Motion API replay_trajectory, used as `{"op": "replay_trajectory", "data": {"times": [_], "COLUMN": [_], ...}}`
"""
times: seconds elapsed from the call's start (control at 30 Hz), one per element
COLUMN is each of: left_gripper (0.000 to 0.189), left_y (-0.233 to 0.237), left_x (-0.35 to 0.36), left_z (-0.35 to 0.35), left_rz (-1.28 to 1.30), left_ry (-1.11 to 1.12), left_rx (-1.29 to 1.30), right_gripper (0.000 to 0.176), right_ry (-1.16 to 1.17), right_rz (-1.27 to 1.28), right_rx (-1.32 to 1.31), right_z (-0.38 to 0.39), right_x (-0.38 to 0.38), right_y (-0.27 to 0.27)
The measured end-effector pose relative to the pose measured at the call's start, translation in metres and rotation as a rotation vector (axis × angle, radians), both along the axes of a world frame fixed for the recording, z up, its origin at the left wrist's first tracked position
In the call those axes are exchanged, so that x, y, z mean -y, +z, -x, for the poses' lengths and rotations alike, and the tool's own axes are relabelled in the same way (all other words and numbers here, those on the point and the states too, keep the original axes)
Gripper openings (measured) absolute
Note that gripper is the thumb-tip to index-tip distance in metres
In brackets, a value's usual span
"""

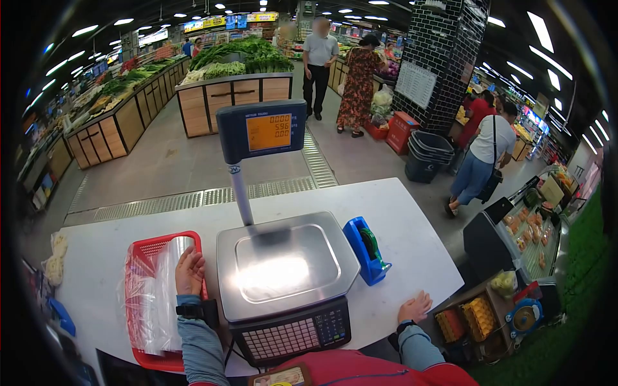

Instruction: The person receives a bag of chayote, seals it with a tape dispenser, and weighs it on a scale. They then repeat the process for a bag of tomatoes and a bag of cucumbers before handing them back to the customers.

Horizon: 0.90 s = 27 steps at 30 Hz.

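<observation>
My left hand (pixel 190 273) rests at the right rim of a red plastic basket (pixel 198 239), next to a roll of clear plastic bags (pixel 166 289) lying in it. Its fingers are loosely extended and hold nothing that I can see. Just right of that hand stands a weighing scale with a bare metal plate (pixel 286 264), a keypad (pixel 280 338) and a lit display (pixel 270 132) on a post. My right hand (pixel 415 307) lies on the white counter (pixel 412 257) near its right edge, fingers stretched out. A blue tape dispenser (pixel 367 251) with green tape stands between the scale and that hand.
Vegetable stands (pixel 235 96) fill the back left. Several people are about, one in a floral dress (pixel 360 90) and one with a shoulder bag (pixel 489 154). Stacked dark bins (pixel 428 154) stand by a tiled pillar (pixel 438 58). Packaged goods lie in a case (pixel 531 231) at right.
</observation>
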<state>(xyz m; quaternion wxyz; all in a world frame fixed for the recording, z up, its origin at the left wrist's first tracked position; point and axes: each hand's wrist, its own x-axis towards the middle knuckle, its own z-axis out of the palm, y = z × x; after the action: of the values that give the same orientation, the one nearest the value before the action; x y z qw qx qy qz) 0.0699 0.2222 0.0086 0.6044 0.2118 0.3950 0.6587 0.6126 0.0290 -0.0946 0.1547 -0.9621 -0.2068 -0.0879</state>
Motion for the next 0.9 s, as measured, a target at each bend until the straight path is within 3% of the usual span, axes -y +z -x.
{"op": "replay_trajectory", "data": {"times": [0.9], "left_gripper": [0.029], "left_y": [-0.0036], "left_x": [-0.0014], "left_z": [0.0022], "left_rz": [-0.007], "left_ry": [-0.013], "left_rx": [-0.016], "right_gripper": [0.047], "right_ry": [0.004], "right_rz": [-0.012], "right_rx": [-0.022], "right_z": [0.0004], "right_x": [0.0000], "right_y": [0.0009]}}
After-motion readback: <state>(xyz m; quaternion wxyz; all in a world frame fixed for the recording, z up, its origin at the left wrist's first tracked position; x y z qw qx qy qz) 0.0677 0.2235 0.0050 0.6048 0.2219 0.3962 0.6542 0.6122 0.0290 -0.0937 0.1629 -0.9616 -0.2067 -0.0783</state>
